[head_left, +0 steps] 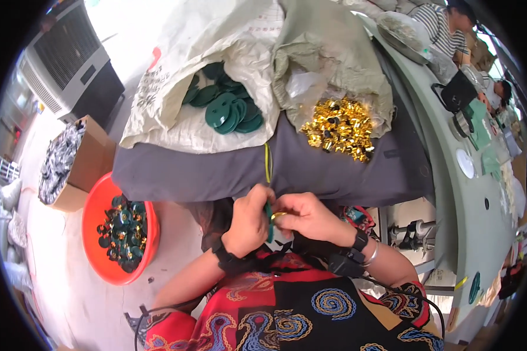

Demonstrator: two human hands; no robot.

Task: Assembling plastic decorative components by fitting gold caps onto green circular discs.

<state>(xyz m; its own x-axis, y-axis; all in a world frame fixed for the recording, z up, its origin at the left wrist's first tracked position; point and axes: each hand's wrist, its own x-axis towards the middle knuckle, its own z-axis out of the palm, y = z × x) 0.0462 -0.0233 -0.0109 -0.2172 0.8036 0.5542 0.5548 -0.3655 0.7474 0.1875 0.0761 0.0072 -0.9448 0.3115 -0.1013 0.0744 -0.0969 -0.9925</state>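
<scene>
A grey cloth-covered surface carries a white woven sack of dark green plastic discs toward its far left and a heap of shiny gold metal clips toward its far right. At its near edge, the left hand grips one green disc on edge, upright. The right hand, touching it from the right, pinches a small gold clip against the disc.

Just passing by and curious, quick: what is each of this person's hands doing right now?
Left hand: closed on a green disc held edge-on.
Right hand: closed, pinching a small gold clip against the disc.
</scene>
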